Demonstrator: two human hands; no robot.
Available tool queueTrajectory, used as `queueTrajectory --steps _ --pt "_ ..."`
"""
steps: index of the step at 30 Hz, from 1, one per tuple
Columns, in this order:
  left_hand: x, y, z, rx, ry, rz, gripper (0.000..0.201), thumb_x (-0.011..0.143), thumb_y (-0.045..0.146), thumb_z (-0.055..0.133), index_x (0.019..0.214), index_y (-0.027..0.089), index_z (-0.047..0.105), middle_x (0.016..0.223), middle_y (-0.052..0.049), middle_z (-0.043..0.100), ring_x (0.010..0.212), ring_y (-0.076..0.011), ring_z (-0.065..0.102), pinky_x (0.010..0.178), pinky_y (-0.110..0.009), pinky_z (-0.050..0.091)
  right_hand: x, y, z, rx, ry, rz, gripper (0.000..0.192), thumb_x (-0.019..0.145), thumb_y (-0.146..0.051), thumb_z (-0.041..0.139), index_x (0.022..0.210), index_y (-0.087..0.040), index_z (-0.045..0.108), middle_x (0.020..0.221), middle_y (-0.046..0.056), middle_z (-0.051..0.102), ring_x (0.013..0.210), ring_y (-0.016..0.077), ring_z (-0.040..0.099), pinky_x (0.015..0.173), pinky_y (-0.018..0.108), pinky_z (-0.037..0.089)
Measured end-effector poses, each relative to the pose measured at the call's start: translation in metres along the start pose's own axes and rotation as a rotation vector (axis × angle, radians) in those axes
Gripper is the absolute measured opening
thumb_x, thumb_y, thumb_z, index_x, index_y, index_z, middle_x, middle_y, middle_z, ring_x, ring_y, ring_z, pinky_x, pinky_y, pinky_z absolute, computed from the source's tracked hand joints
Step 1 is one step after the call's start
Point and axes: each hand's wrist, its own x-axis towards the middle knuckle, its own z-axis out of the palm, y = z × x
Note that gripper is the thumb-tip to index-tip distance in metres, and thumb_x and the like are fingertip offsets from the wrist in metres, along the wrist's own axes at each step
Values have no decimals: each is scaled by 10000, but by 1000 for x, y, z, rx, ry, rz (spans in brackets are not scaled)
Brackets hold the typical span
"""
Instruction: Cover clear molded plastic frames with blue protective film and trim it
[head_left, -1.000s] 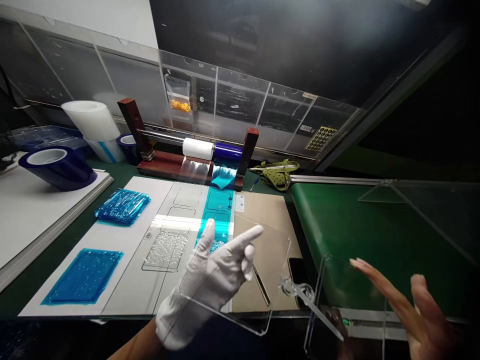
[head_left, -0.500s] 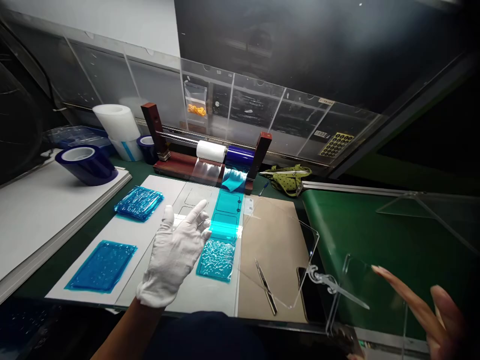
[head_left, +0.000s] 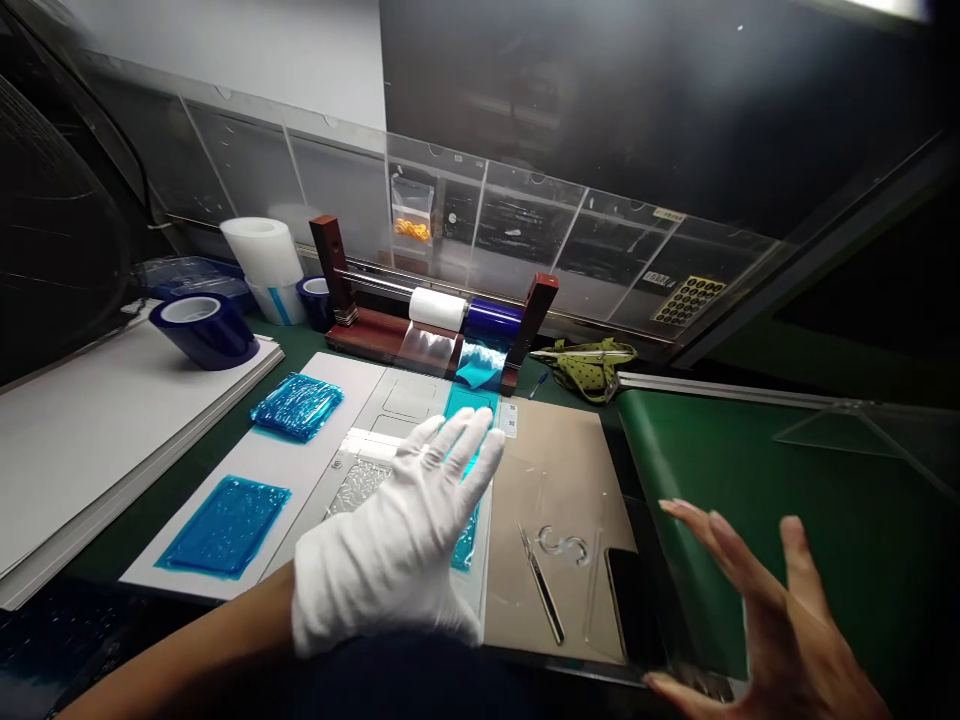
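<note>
My left hand [head_left: 409,530], in a white glove, hovers palm down with fingers stretched out over the turquoise film strip [head_left: 469,400] and hides part of it. My right hand [head_left: 780,600], bare, is at the lower right beside the green mat, its fingers curved and apart with nothing visible between them. A clear S-shaped piece [head_left: 562,545] lies on the brown board [head_left: 551,450] between my hands. Faint clear edges around it look like a transparent plate. A thin pointed craft knife [head_left: 540,585] rests to its left.
A wooden stand [head_left: 367,335] carries a white roll [head_left: 437,310] and a blue film roll [head_left: 493,318]. Blue-wrapped packs [head_left: 225,525] lie on white sheets. Another blue roll [head_left: 202,330] stands on a paper stack at left. A dark phone [head_left: 626,590] is by the green mat [head_left: 697,450].
My left hand has moved right over the turquoise film. The clear S-shaped piece, earlier by my right hand, is now on the brown board. My right hand has spread and shifted left.
</note>
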Motion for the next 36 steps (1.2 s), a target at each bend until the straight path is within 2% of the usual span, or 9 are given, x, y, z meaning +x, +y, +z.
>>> queueTrajectory --steps 3,7,12,17,21,24,26,31,36 --pt "1 -1 2 49 -53 41 1390 477 579 759 1451 135 -127 1508 -264 129 1365 -470 132 1079 -663 93 12 -3 5 60 -19 -80 1046 679 -361 653 1491 -130 36 1389 146 457 1269 383 419 1117 666 14" --pt "-13 -15 7 -113 5 47 1232 541 346 703 1459 130 -90 1397 -230 334 1285 -418 326 1063 -604 246 16 -3 10 165 -73 -58 1130 617 -365 716 1491 -168 28 1391 141 459 1268 392 420 1098 678 13" --pt "-36 -18 43 -546 114 -21 1288 496 328 705 1439 193 -163 1416 -169 270 1308 -364 310 1076 -518 312 10 -16 43 416 -251 73 1250 590 -461 752 1481 -184 -79 1460 156 354 1389 397 105 1051 659 248" --pt "-42 -6 81 -866 220 -90 1266 545 514 698 1435 216 -151 1429 -153 224 1358 -366 216 1116 -542 207 9 -26 77 554 -351 62 1258 587 -599 723 1483 -196 -63 1511 182 222 1364 389 234 998 557 407" --pt "-38 -23 54 -673 70 -130 1174 540 482 722 1455 222 35 1409 -150 285 1284 -364 327 1083 -512 290 16 -9 68 364 -311 18 1108 620 -631 677 1482 -238 102 1530 165 173 1345 441 244 924 600 449" --pt "-27 -32 19 -308 -131 -127 1089 453 425 738 1406 197 266 1264 -151 435 1093 -377 457 880 -498 445 36 -7 50 197 -261 -101 1166 627 -587 675 1491 -196 -4 1411 173 418 1259 427 418 1029 736 164" --pt "-14 -25 7 -3 -225 -165 977 412 366 749 1301 131 420 1059 -143 523 919 -353 504 757 -482 455 55 -21 42 93 -212 -181 1151 627 -534 681 1491 -192 3 1342 151 505 1193 394 497 1051 730 -25" --pt "16 5 26 446 -298 -261 830 408 329 777 1143 22 545 947 -181 549 834 -353 486 807 -553 375 82 -62 42 -115 -183 -276 1071 601 -408 693 1482 -210 118 1299 159 538 1177 405 496 1047 725 -50" --pt "3 -18 46 160 -319 -203 977 388 341 753 1262 26 451 994 -189 538 875 -370 492 783 -543 406 72 -47 49 -33 -213 -263 1116 592 -427 680 1490 -181 65 1283 160 553 1169 389 514 1041 721 -86"
